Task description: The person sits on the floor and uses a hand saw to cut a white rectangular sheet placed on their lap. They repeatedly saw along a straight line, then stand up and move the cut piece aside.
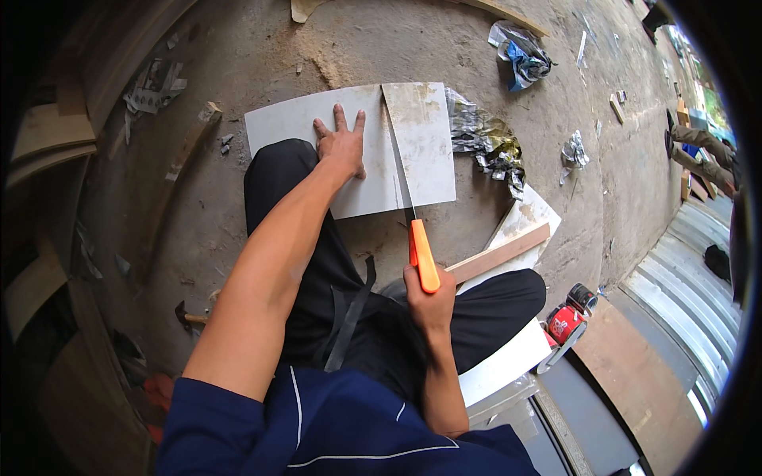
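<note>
A white board lies in front of me, its right part stained brown. My left hand presses on it with the fingers spread, left of a handsaw. The saw's orange handle is gripped by my right hand, near my bent right knee. Its narrow blade points away from me along a line across the board; I cannot tell how deep the blade sits. My left knee, in black trousers, is at the board's near left edge.
Crumpled printed sheets lie right of the board. Nearer, a wooden strip rests on a white offcut. Red and black cans stand lower right, beside panels. A hammer lies at left. Another person's legs show far right.
</note>
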The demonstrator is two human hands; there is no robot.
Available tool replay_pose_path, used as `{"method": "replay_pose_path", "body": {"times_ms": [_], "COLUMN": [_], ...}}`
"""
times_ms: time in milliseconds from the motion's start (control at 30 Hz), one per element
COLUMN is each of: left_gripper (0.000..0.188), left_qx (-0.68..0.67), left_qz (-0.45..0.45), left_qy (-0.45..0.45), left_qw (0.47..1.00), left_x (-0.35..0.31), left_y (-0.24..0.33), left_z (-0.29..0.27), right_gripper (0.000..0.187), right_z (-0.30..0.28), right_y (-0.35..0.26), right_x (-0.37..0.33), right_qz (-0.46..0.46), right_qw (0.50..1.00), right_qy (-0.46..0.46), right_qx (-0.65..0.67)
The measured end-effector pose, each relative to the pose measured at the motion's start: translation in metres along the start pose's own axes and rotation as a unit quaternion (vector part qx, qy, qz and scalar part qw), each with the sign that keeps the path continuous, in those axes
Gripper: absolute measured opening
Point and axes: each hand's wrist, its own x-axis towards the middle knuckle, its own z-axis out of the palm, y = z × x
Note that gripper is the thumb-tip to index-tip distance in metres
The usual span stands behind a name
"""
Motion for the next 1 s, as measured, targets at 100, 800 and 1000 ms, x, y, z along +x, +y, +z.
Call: {"method": "replay_pose_path", "body": {"times_ms": [100, 800, 1000], "left_gripper": [0.134, 0.137, 0.130], "left_qx": [0.009, 0.028, 0.011], "left_qz": [0.013, 0.022, -0.004], "left_qy": [0.007, -0.010, -0.023], "left_qw": [1.000, 0.999, 1.000], "left_x": [0.000, 0.004, 0.003], "left_y": [0.004, -0.001, 0.016], "left_z": [-0.004, 0.000, -0.007], "right_gripper": [0.027, 0.025, 0.027], "right_z": [0.010, 0.004, 0.021], "right_y": [0.005, 0.020, 0.022], "right_x": [0.046, 0.018, 0.069], "right_qz": [-0.019, -0.045, -0.036], "right_qw": [1.000, 0.999, 0.999], "right_qy": [0.008, 0.005, 0.037], "right_qx": [-0.004, -0.026, -0.016]}}
